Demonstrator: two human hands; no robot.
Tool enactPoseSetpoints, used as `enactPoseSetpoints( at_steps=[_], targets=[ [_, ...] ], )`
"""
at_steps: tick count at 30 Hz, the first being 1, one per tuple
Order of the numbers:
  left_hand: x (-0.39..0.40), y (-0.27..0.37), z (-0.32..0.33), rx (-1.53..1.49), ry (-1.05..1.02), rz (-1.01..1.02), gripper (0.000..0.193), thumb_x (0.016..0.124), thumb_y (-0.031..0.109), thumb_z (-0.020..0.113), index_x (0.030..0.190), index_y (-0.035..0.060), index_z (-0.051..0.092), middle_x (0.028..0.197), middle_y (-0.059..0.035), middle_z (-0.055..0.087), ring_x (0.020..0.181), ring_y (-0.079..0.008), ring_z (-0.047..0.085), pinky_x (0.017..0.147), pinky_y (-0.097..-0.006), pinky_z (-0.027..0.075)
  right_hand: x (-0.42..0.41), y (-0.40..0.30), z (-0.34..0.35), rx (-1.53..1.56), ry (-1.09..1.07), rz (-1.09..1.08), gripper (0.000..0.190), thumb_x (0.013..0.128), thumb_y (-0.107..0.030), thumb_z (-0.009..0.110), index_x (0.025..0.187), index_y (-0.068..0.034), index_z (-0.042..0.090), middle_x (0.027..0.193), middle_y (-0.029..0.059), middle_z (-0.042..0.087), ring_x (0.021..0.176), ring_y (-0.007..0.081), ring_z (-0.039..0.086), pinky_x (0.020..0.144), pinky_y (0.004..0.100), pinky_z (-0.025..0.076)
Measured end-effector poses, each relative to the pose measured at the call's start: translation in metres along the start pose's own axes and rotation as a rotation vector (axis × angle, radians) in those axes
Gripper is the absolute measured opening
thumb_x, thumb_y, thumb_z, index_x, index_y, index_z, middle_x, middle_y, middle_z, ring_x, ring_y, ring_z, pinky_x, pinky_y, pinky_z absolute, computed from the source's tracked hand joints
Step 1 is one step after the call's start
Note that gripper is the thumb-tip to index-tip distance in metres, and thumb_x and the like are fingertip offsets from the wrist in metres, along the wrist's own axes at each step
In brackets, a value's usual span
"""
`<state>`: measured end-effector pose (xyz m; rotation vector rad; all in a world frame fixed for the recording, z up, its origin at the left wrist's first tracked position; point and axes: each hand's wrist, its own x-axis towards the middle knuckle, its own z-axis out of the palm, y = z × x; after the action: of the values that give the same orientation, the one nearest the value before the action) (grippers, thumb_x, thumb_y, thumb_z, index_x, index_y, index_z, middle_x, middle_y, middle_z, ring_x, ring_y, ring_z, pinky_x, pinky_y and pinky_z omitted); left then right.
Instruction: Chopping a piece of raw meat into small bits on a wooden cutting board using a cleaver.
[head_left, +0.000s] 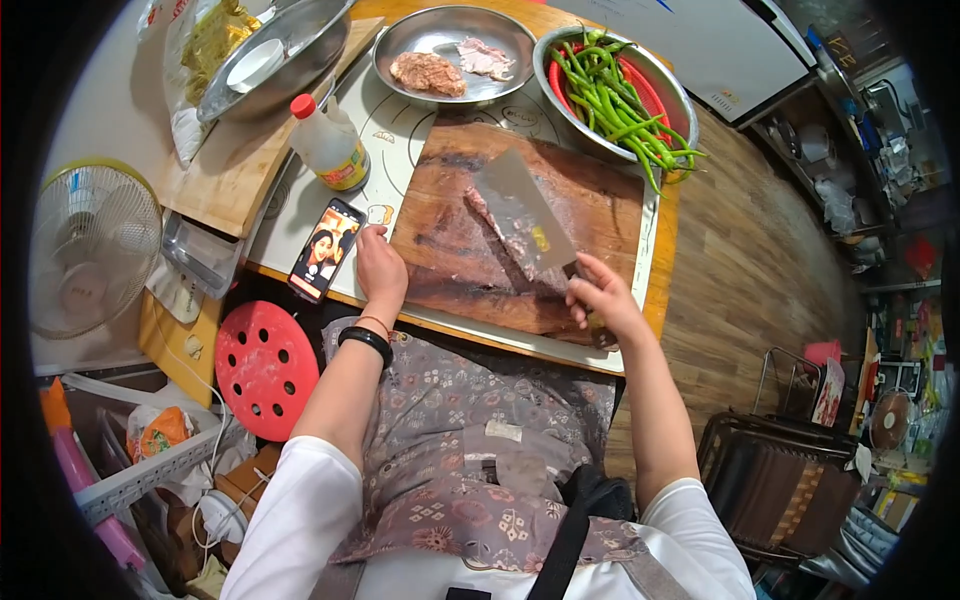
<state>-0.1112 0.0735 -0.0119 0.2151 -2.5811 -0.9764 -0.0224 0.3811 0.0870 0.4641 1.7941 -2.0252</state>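
My right hand (600, 294) grips the handle of a broad cleaver (521, 202) above the wooden cutting board (450, 255). Minced meat (480, 206) clings in a strip along the blade's left edge. My left hand (381, 266) rests at the board's left edge with its fingers curled; it lies beside a smartphone (325, 251) with a lit screen. I see no object in that hand. Behind the board, a steel basin (397, 45) holds a mound of minced meat (428, 73) and a paler piece of meat (484, 59).
A metal bowl (686, 105) with a red basket (651, 94) of green chili peppers (607, 97) stands at the back right. A red-capped bottle (330, 142) stands left of the board. Further left are a desk fan (94, 247) and a red stool (266, 371).
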Motion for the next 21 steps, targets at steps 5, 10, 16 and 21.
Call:
enactPoseSetpoints(
  at_steps=[5, 10, 16, 21],
  targets=[
    [0.0, -0.001, 0.003, 0.009, -0.005, 0.021, 0.014, 0.085, 0.004, 0.045, 0.099, 0.0048, 0.049, 0.099, -0.0168, 0.054, 0.092, -0.0378, 0.053, 0.078, -0.0445, 0.043, 0.019, 0.001, -0.03, 0.212, 0.086, 0.06, 0.04, 0.091, -0.015, 0.054, 0.129, -0.008, 0.044, 0.071, 0.0058, 0.058, 0.05, 0.0102, 0.053, 0.041, 0.0211, 0.044],
    [0.001, 0.003, 0.002, 0.026, -0.016, 0.002, 0.013, 0.087, 0.003, 0.042, 0.097, 0.0022, 0.049, 0.094, -0.0182, 0.054, 0.092, -0.0365, 0.052, 0.08, -0.0416, 0.042, 0.009, -0.002, -0.043, 0.147, 0.129, -0.003, 0.041, 0.092, -0.016, 0.052, 0.131, -0.009, 0.042, 0.07, 0.0041, 0.056, 0.049, 0.0096, 0.051, 0.041, 0.0219, 0.044],
    [0.002, 0.005, 0.0, 0.064, -0.038, -0.021, 0.013, 0.088, 0.005, 0.042, 0.098, 0.0025, 0.05, 0.096, -0.0185, 0.054, 0.093, -0.0364, 0.052, 0.08, -0.0418, 0.042, 0.003, -0.007, -0.009, 0.191, 0.172, -0.097, 0.046, 0.093, -0.016, 0.05, 0.136, -0.014, 0.035, 0.07, 0.0025, 0.054, 0.051, 0.0087, 0.051, 0.042, 0.0212, 0.044],
    [0.001, 0.003, 0.002, 0.038, -0.041, -0.009, 0.013, 0.088, 0.005, 0.042, 0.097, 0.0022, 0.05, 0.096, -0.0183, 0.054, 0.093, -0.0364, 0.052, 0.08, -0.042, 0.042, 0.032, 0.006, 0.022, 0.156, 0.127, -0.072, 0.046, 0.093, -0.017, 0.051, 0.136, -0.011, 0.034, 0.07, 0.0034, 0.054, 0.051, 0.009, 0.051, 0.042, 0.0226, 0.043]
  ],
)
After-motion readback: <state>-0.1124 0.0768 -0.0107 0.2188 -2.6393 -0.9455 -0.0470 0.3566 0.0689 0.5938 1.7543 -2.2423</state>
